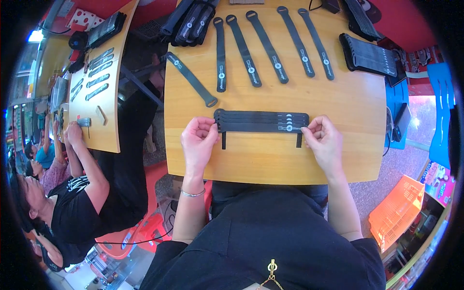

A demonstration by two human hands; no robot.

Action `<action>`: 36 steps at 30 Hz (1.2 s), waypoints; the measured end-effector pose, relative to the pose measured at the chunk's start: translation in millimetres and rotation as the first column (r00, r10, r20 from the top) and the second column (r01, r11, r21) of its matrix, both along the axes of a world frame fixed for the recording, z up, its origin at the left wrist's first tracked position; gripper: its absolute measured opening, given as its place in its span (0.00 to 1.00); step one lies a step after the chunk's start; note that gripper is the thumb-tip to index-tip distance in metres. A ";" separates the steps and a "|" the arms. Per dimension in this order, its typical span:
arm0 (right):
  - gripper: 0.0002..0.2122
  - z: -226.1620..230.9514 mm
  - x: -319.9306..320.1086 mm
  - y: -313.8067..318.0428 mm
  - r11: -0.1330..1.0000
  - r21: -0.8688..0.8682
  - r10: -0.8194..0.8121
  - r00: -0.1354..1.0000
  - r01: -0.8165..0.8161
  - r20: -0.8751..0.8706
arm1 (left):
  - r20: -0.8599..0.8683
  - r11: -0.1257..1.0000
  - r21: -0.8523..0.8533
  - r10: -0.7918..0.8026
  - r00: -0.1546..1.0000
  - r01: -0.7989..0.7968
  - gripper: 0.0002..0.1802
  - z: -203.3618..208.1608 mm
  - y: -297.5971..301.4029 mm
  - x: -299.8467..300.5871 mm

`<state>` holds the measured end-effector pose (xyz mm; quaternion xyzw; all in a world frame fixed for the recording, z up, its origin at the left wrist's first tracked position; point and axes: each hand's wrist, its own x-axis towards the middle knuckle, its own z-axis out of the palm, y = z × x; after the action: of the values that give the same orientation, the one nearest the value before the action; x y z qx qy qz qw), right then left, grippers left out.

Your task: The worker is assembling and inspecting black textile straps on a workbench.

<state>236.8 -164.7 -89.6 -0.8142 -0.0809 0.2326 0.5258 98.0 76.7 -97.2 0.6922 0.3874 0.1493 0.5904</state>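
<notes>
A stack of black storage straps (258, 123), overlapped like a fan with their edges stepped, lies across the wooden table in front of me. My left hand (198, 142) pinches the stack's left end between thumb and fingers. At the opposite end, my right hand (325, 142) grips the lower corner the same way. Two short black strips stick out below the stack, one near the left end (224, 140) and one near the right end (298, 140). Beyond the stack, several loose slotted straps (267, 47) are laid out in a row. Another loose strap (191, 79) lies slanted at the left.
A bundle of black straps (192, 25) rests at the far left corner of the table (270, 164). Further strap stacks (369, 55) lie at the far right. To the left, a co-worker (79, 198) sits at another table (108, 113). An orange crate (397, 210) stands at the lower right.
</notes>
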 end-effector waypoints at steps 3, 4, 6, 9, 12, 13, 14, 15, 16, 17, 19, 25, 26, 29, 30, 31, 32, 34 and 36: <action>0.07 0.2 0.0 -0.1 1.000 -0.003 0.002 1.000 -0.002 0.002 | 0.005 1.000 -0.004 -0.002 1.000 0.002 0.04 -1.2 0.3 0.1; 0.07 0.2 0.1 0.0 1.000 -0.004 0.002 1.000 -0.002 0.002 | 0.004 1.000 -0.006 -0.005 1.000 0.005 0.04 -1.7 0.4 0.1; 0.07 1.0 0.1 0.8 1.000 0.006 -0.002 1.000 0.002 -0.004 | 0.006 1.000 -0.007 0.001 1.000 -0.001 0.04 -0.3 0.1 0.2; 0.07 -0.9 -0.8 0.6 1.000 0.010 -0.005 1.000 0.005 -0.008 | 0.013 1.000 -0.002 -0.004 1.000 0.004 0.04 -1.7 1.2 -1.1; 0.07 -1.6 -2.0 1.3 0.998 0.049 -0.049 0.999 0.049 -0.018 | 0.019 1.000 0.001 -0.010 1.000 0.010 0.04 -1.8 1.0 -1.0; 0.07 -1.9 -2.0 1.3 0.998 0.050 -0.046 0.999 0.047 -0.018 | 0.019 1.000 -0.004 -0.008 1.000 0.008 0.04 -1.7 0.4 -0.5; 0.07 -2.1 -2.0 1.3 0.998 0.042 -0.044 0.999 0.045 -0.004 | 0.018 1.000 -0.001 -0.004 1.000 0.004 0.04 -1.4 0.3 -0.5; 0.07 -2.5 -1.9 1.1 0.999 0.034 -0.043 0.999 0.042 0.009 | 0.015 1.000 0.004 -0.004 1.000 0.004 0.04 -1.4 0.4 -0.5; 0.07 -3.2 -1.8 0.5 0.999 0.036 -0.039 0.999 0.039 0.008 | 0.012 1.000 0.010 -0.005 1.000 0.005 0.04 -1.5 0.5 -0.6; 0.07 -4.4 -1.7 -0.4 0.999 0.032 -0.042 0.999 0.042 0.009 | 0.011 1.000 0.012 -0.002 1.000 0.002 0.04 -1.9 0.6 -0.6; 0.07 -4.9 -2.2 0.1 0.999 0.030 -0.043 0.999 0.043 0.009 | 0.019 1.000 0.003 -0.010 1.000 0.010 0.04 -3.0 0.9 -0.9; 0.07 -0.3 -2.6 2.3 0.998 0.042 -0.046 0.999 0.047 -0.007 | 0.006 0.999 0.028 -0.016 1.000 0.016 0.04 -2.4 1.6 -1.9; 0.07 0.3 -2.4 2.5 0.998 0.039 -0.048 0.999 0.048 -0.010 | 0.006 0.999 0.028 -0.015 1.000 0.015 0.04 -2.7 1.6 -1.8; 0.07 -0.8 -2.4 2.1 0.998 0.044 -0.049 0.999 0.049 -0.008 | 0.010 0.999 0.025 -0.019 1.000 0.019 0.05 -3.1 1.5 -1.7; 0.07 -1.4 -2.4 1.8 0.997 0.052 -0.049 0.999 0.049 -0.003 | 0.008 0.999 0.028 -0.022 1.000 0.022 0.05 -2.7 1.4 -1.6; 0.07 -1.6 -2.5 1.8 0.997 0.052 -0.049 0.999 0.049 -0.003 | 0.007 0.999 0.030 -0.025 1.000 0.025 0.05 -2.2 1.3 -1.5; 0.07 -1.8 -2.4 1.7 0.998 0.050 -0.045 0.999 0.045 0.001 | 0.007 0.999 0.031 -0.025 1.000 0.025 0.05 -2.0 1.2 -1.4; 0.07 -2.4 -2.2 1.5 0.998 0.047 -0.041 0.999 0.041 0.006 | -0.002 1.000 0.018 -0.015 1.000 0.015 0.06 -1.8 0.9 -1.2; 0.07 -3.3 -2.4 1.2 0.998 0.042 -0.042 0.999 0.041 0.011 | 0.001 1.000 0.019 -0.015 1.000 0.015 0.06 -2.7 1.0 -1.6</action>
<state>234.4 -163.4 -92.8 -0.8059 -0.0719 0.2151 0.5469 96.3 77.7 -99.8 0.7007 0.3805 0.1489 0.5849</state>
